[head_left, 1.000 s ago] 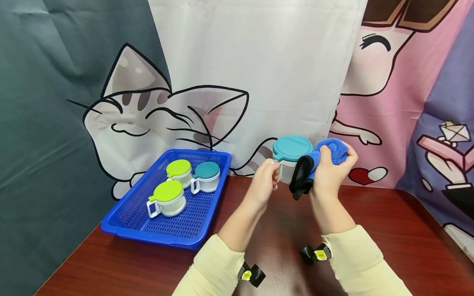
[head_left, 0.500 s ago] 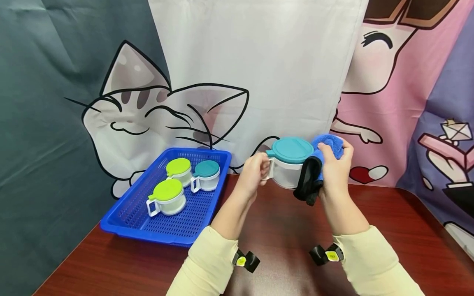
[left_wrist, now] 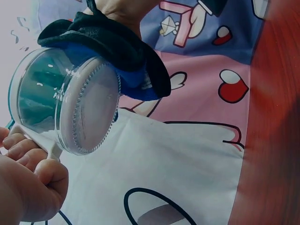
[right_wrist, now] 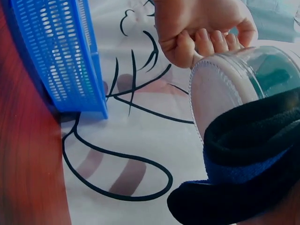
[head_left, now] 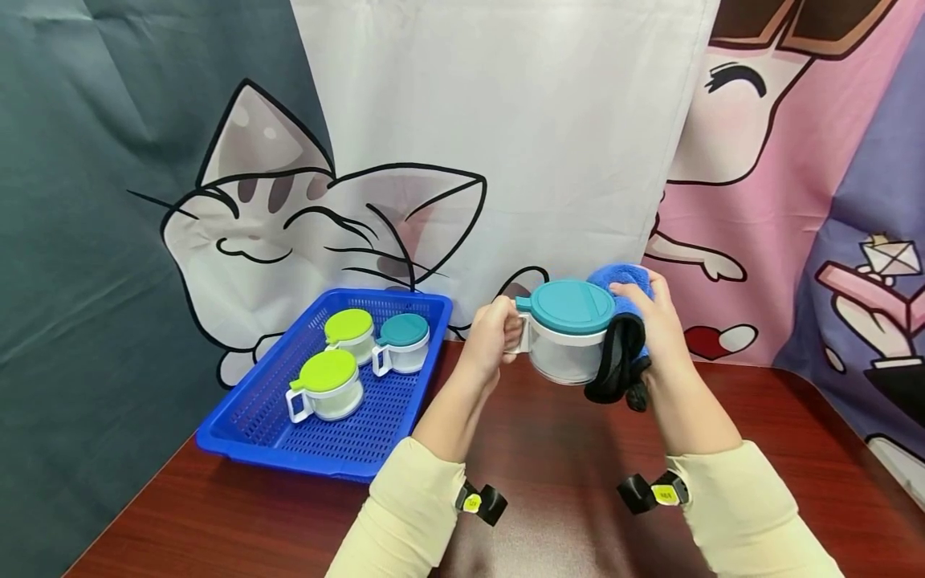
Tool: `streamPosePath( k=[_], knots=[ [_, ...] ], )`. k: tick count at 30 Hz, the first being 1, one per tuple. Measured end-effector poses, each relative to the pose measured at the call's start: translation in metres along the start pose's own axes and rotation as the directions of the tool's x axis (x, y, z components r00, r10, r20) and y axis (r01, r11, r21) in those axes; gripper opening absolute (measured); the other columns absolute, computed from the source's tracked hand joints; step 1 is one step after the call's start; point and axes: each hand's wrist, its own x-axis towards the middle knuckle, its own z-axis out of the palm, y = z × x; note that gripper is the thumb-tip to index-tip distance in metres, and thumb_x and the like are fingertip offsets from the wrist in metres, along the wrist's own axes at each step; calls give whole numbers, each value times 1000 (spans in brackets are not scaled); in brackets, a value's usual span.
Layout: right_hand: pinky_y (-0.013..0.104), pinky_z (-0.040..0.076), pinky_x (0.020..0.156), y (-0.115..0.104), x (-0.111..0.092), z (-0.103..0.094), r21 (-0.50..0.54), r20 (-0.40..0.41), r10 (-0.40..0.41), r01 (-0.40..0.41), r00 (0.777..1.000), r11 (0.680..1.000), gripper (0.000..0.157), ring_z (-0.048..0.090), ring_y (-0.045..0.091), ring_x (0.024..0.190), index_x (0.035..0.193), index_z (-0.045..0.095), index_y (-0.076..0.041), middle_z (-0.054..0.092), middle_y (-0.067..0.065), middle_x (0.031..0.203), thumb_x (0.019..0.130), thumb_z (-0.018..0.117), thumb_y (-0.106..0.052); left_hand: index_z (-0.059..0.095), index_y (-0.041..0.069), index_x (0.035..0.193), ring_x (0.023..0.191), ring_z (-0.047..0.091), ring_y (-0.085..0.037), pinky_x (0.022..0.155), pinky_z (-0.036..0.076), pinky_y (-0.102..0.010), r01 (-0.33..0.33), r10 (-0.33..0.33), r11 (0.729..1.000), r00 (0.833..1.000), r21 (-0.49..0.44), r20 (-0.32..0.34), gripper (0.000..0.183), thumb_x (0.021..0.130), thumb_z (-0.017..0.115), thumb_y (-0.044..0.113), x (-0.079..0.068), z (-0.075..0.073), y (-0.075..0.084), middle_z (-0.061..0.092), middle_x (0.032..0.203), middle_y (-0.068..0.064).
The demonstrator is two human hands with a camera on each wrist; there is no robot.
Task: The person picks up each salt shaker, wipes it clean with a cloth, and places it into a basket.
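My left hand (head_left: 494, 337) grips the white handle of a clear seasoning jar (head_left: 565, 357) with a teal lid (head_left: 571, 306), raised above the table. The left wrist view shows the curled fingers (left_wrist: 28, 152) round that handle and the jar's round base (left_wrist: 96, 108) with its ridged edge. In my right hand (head_left: 659, 321) is a bunched blue cloth (head_left: 614, 277) with a black edge, pressed against the jar's right side. Its dark folds (right_wrist: 262, 126) cover part of the jar in the right wrist view, and hide most of the right fingers there.
On the left of the brown table (head_left: 535, 498) stands a blue perforated basket (head_left: 311, 461). It holds a jar with a teal lid (head_left: 404, 331) and two with lime lids (head_left: 328, 372). A printed cloth backdrop (head_left: 542, 120) hangs behind the table.
The jar has come slightly nearer and lower, its handle turning further left. My right hand has slid the cloth along the jar's right side, its black edge now hanging lower.
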Motion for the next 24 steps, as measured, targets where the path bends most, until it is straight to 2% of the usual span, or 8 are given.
streamPosePath(
  k=[7, 10, 14, 17, 20, 22, 23, 24],
  knots=[
    [49, 18, 102, 3, 3, -5, -50, 79, 33, -29, 996, 998, 29, 21, 22, 124, 114, 43, -34, 32, 3, 133, 89, 53, -45, 23, 17, 50, 41, 13, -8, 38, 14, -21, -24, 26, 999, 999, 43, -43, 32, 80, 35, 14, 1, 3, -2, 19, 46, 6],
    [52, 15, 102, 4, 3, -5, -87, 120, 10, 0, 993, 996, 28, 18, 25, 127, 114, 42, -33, 32, 5, 132, 90, 50, -45, 26, 15, 52, 42, 19, -10, 40, 18, -23, -61, 71, 991, 994, 121, -84, 33, 84, 34, 17, 3, 2, -4, 23, 48, 4],
    [55, 11, 103, 4, 2, -4, -129, 178, -42, 65, 983, 989, 22, 16, 26, 129, 110, 41, -30, 36, 1, 123, 92, 48, -40, 34, 13, 58, 58, 35, -14, 54, 32, -27, -103, 169, 934, 971, 343, -169, 35, 91, 32, 25, 9, -3, -10, 33, 58, 1],
    [51, 13, 103, 5, 2, 0, -125, 210, -45, 72, 977, 990, 21, 20, 25, 127, 112, 41, -27, 37, -1, 120, 93, 47, -34, 37, 13, 61, 65, 37, -14, 63, 34, -29, -90, 189, 902, 962, 422, -199, 39, 96, 29, 29, 11, -5, -14, 35, 63, 0],
    [45, 19, 103, 10, 14, 0, -159, 249, -37, 78, 968, 984, 39, 29, 23, 122, 127, 38, -18, 33, 5, 131, 92, 48, -30, 35, 13, 59, 62, 35, -13, 61, 33, -28, -86, 164, 930, 967, 358, -195, 43, 98, 30, 31, 11, -4, -17, 34, 60, 1],
    [40, 25, 101, 21, 34, -6, -150, 293, -43, 91, 955, 985, 51, 36, 21, 116, 134, 35, -13, 29, 8, 135, 89, 53, -30, 33, 14, 57, 58, 33, -12, 58, 31, -27, -91, 154, 950, 969, 299, -193, 45, 98, 32, 32, 12, -3, -18, 33, 57, 2],
    [36, 31, 98, 33, 54, -11, -127, 341, -86, 136, 936, 983, 51, 42, 20, 111, 133, 39, -9, 34, 9, 135, 88, 55, -28, 32, 14, 57, 58, 32, -12, 58, 31, -26, -94, 150, 957, 970, 273, -191, 45, 98, 33, 32, 12, -3, -18, 33, 56, 2],
    [31, 35, 95, 47, 76, -16, -88, 400, -141, 191, 905, 978, 49, 47, 16, 107, 131, 44, -9, 40, 7, 132, 87, 58, -26, 32, 14, 56, 58, 33, -11, 58, 31, -26, -97, 146, 964, 972, 247, -187, 45, 98, 33, 32, 12, -2, -18, 33, 56, 3]
  ],
)
